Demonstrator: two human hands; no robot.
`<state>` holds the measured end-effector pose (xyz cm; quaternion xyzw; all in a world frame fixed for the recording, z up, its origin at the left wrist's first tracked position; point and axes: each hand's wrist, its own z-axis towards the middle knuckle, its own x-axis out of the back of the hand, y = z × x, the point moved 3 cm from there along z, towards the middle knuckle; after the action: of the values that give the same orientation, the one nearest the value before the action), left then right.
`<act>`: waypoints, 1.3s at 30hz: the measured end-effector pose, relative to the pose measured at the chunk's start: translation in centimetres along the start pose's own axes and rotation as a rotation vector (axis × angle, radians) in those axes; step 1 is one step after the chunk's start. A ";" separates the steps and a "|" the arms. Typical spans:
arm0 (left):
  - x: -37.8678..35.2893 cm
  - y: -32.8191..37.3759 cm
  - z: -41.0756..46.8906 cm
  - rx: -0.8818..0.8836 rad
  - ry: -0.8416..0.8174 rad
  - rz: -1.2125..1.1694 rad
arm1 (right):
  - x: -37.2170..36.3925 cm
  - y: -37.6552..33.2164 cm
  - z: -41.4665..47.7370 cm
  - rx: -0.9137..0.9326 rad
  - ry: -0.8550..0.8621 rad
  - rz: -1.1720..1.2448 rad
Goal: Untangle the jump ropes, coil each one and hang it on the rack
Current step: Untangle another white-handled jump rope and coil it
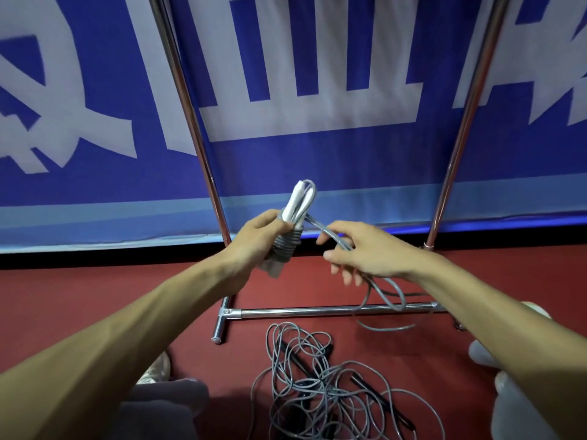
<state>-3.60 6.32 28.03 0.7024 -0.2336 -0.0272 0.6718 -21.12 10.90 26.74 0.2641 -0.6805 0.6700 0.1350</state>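
My left hand [254, 235] grips the coiled rope bundle [287, 228] before the rack [317, 311], my right hand [365, 252] seemingly pinching its limp, springy tail [386, 290], best held by its stiff handles.

Rope tangle [313, 390] on floor [95, 296] before rack [317, 311]; banner [317, 160] behind.

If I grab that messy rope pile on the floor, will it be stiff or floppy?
Probably floppy: the tangled ropes lie in loose curls, and the cord drooping from the right hand sags likewise. It would likely lift as one snagged clump, since the loops cross each other.
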 end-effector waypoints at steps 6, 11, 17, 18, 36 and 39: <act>-0.1 -1.1 0.8 0.072 0.109 -0.112 | -0.3 0.5 -1.1 -0.122 -0.169 -0.412; 0.3 -2.0 1.5 -0.096 0.077 0.133 | -1.0 -1.4 -1.6 0.145 -0.186 -0.622; -0.9 -3.6 1.2 -0.261 -0.210 0.865 | -0.2 -2.5 -2.4 0.363 0.048 -0.780; -1.3 -3.7 0.9 -0.286 -0.246 0.921 | -0.1 -2.3 -2.3 0.368 0.086 -0.762; -3.6 0.0 -2.2 -0.171 -0.376 0.152 | 2.8 0.4 0.2 0.053 0.390 -0.104; -2.3 0.7 -1.6 -0.149 -0.226 0.019 | 2.5 0.6 0.3 0.027 0.357 0.013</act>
<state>-5.28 8.69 28.21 0.6407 -0.3118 -0.1172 0.6917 -23.51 10.16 27.56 0.1385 -0.6383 0.7163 0.2456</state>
